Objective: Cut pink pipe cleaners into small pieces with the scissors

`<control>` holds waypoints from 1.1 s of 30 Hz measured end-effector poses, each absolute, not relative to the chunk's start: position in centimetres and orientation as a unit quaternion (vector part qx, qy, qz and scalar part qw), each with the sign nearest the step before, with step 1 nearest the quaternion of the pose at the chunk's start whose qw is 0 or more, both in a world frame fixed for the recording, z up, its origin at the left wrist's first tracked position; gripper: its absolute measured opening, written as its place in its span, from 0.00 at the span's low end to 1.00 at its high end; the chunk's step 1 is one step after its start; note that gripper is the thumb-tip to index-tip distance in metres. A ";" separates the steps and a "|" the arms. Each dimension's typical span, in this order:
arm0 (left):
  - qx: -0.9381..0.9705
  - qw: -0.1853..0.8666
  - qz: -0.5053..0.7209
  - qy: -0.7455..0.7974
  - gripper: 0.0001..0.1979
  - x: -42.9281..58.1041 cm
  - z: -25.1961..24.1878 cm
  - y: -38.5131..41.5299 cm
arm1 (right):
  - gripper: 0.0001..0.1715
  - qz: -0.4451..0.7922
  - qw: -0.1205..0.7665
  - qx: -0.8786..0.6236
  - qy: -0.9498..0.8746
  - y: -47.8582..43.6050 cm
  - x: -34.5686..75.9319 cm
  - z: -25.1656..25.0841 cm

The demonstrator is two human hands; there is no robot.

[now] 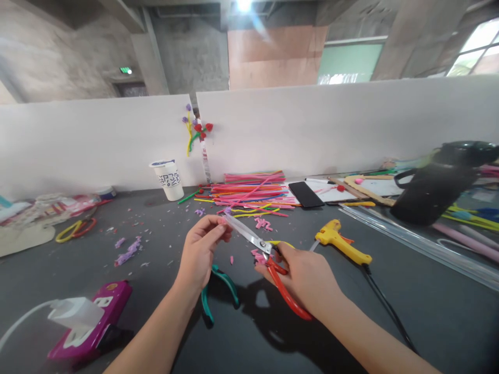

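Observation:
My left hand point(202, 249) is closed in a pinch on a small pink piece point(222, 221) at its fingertips. The tips of the scissors point(253, 239) reach that piece from the right. Their red handles are in my right hand point(302, 272), whose fingers are wrapped round them. Small pink cuttings point(263, 224) lie on the dark table beyond the blades, and more lie just under my right hand. Green-handled pliers point(226, 283) rest on the table beside my left wrist, their head hidden by my left hand.
Pink and red pipe cleaners point(249, 195) are heaped at the back, beside a black phone point(305, 194). A paper cup point(168, 181) stands left of them. Rightward are a yellow glue gun point(339, 241), clear sticks and a black jug point(436, 182). A magenta power strip point(93, 322) lies front left.

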State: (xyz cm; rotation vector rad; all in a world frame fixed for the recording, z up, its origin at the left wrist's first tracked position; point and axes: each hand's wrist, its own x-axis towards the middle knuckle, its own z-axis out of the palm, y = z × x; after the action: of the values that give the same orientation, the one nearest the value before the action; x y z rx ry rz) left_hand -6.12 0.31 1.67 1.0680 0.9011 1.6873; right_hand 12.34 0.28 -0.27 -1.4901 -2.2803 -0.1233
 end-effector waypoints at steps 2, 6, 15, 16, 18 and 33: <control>0.435 0.458 0.685 0.364 0.01 -6.1 1.8 0.2 | 0.26 -0.054 0.204 -0.533 -0.820 0.3 12.3 -0.3; 0.434 0.483 0.678 0.345 0.03 -6.0 2.0 0.1 | 0.27 -0.087 0.207 -0.506 -0.833 0.5 12.4 -0.6; 0.420 0.528 0.666 0.319 0.05 -6.0 2.2 -0.2 | 0.28 -0.099 0.214 -0.501 -0.833 0.5 12.4 -0.8; 0.418 0.526 0.667 0.320 0.05 -6.0 2.2 -0.2 | 0.28 -0.102 0.213 -0.501 -0.832 0.5 12.4 -0.8; 0.415 0.525 0.669 0.324 0.05 -6.0 2.2 -0.1 | 0.28 -0.110 0.214 -0.501 -0.831 0.5 12.4 -0.8; 0.412 0.524 0.664 0.338 0.04 -5.9 2.4 -0.3 | 0.29 -0.132 0.201 -0.502 -0.831 0.3 12.3 -0.9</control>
State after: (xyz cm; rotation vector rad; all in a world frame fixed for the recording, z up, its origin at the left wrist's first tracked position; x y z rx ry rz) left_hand -5.92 -0.25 2.38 0.9870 0.8094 1.5895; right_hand 12.32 0.34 -0.91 -1.4035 -2.3200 -0.3674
